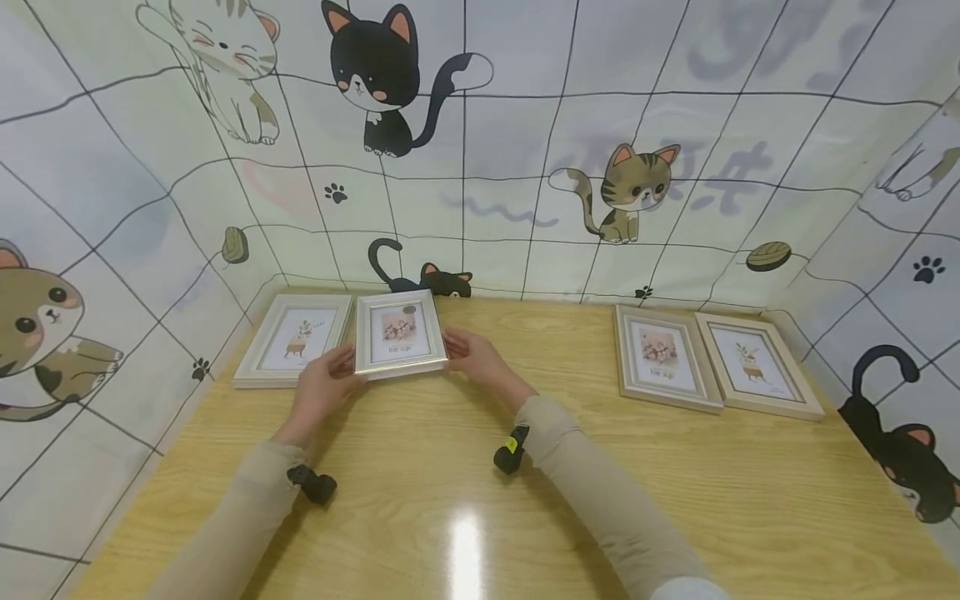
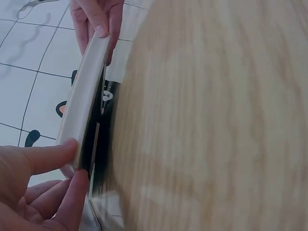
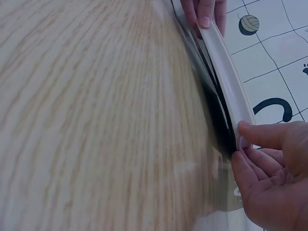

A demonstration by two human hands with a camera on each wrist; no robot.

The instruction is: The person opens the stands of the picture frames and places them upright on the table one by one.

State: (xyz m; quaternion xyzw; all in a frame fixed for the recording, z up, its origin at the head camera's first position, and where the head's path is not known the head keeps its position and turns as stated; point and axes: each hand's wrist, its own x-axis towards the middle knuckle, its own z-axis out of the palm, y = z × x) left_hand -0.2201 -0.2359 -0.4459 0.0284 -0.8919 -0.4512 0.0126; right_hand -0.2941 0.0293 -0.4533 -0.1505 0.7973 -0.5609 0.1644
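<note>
Grip is closed to the thickness of one frame on both sides, as I see it from my station: the left hand [image 1: 322,383] and the right hand [image 1: 478,360] pinch a rectangular, whitish picture frame with a pink floral print [image 1: 399,335]. My left hold is at its near left corner, my right one on the right side near the front. From both wrist views I see thumbs on the pale rim, fingers lower down, and a dark underside with its near edge raised off the glossy, yellowish wood-grain surface [image 1: 540,350]. Whether the far edge touches down, I can't tell.

Just beside it on the left lies a whitish rectangular frame with a potted-plant print [image 1: 296,342]. Well apart on my right, a beige rectangular frame with a floral print [image 1: 666,358] lies next to a pale wood-toned frame with a plant print [image 1: 759,367]. Behind them all I have a white, grid-lined backdrop with cartoon cats [image 1: 510,192].
</note>
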